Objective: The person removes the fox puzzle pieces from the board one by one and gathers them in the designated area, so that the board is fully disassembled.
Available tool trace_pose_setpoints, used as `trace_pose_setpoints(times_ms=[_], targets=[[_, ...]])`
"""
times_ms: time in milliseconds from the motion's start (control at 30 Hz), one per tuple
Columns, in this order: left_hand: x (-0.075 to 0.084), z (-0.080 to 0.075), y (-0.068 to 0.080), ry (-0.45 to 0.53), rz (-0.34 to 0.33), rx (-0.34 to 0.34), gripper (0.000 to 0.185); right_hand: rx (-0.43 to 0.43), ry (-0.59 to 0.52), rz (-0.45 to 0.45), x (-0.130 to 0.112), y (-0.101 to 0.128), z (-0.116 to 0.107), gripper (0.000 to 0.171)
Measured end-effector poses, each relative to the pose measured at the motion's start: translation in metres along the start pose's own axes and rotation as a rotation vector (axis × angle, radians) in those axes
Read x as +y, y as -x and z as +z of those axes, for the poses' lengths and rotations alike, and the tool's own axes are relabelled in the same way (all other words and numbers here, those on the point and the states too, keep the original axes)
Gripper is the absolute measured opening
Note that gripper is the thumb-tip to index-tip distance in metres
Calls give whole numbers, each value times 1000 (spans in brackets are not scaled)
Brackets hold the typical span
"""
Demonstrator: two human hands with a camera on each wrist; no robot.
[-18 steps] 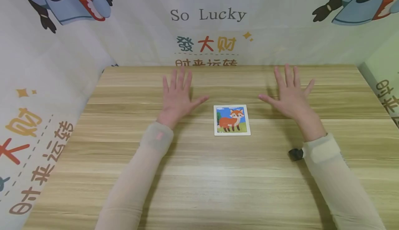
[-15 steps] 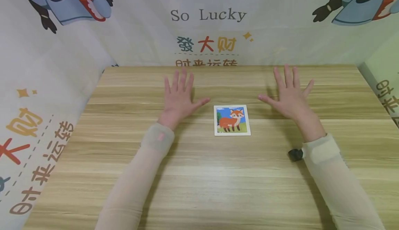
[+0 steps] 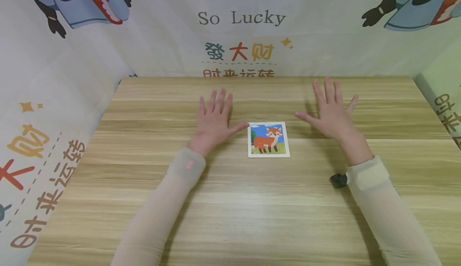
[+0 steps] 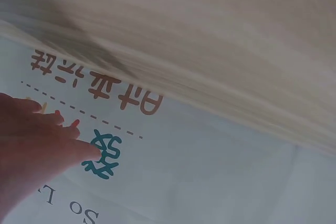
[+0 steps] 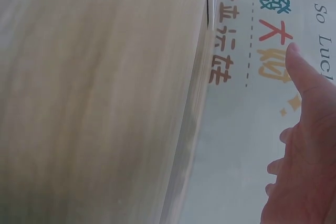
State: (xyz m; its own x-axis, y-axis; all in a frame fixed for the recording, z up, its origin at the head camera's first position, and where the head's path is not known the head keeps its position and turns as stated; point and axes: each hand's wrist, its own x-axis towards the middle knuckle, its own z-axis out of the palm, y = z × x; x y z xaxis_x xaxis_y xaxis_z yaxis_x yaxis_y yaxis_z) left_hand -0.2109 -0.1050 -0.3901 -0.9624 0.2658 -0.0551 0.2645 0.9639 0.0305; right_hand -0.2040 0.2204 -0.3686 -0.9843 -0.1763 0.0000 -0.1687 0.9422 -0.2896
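A square white-framed picture puzzle (image 3: 268, 140) with an orange fox on a blue and green scene lies flat near the middle of the table. Just left of it, my left hand (image 3: 215, 125) is spread with straight fingers and holds nothing; its thumb tip overlaps the puzzle's upper left corner in the head view. To the right, my right hand (image 3: 335, 115) is also spread and holds nothing, its thumb pointing toward the puzzle with a gap between. Both wrist views show the bare hands, left (image 4: 47, 150) and right (image 5: 307, 145), with the puzzle out of sight.
The wood-grain table (image 3: 230, 218) ends at a printed cloth backdrop (image 3: 162, 37) along its far edge. More cloth (image 3: 43, 77) hangs at the left side. A small black device (image 3: 338, 180) sticks out from the right wrist band.
My left hand has moved right and slightly nearer, its thumb now reaching the puzzle's corner. The right hand has shifted a little left. The puzzle stays in place.
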Motion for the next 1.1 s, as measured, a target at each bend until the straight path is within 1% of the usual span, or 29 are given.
trace_pose_setpoints(times_ms=[233, 433, 733, 900, 1100], targets=[[7, 2, 3, -9, 59, -4, 103, -9, -13, -6, -3, 0, 3, 107], [15, 2, 5, -16, 123, -43, 100, -20, -18, -14, -6, -1, 4, 107], [28, 2, 11, -20, 264, -100, 93, -36, -39, -23, -12, -2, 6, 105], [34, 3, 15, -25, 337, -109, 91, -38, -48, -30, -14, -3, 7, 105], [39, 5, 17, -11, 434, -123, 89, -54, -49, -33, -19, -4, 7, 104]])
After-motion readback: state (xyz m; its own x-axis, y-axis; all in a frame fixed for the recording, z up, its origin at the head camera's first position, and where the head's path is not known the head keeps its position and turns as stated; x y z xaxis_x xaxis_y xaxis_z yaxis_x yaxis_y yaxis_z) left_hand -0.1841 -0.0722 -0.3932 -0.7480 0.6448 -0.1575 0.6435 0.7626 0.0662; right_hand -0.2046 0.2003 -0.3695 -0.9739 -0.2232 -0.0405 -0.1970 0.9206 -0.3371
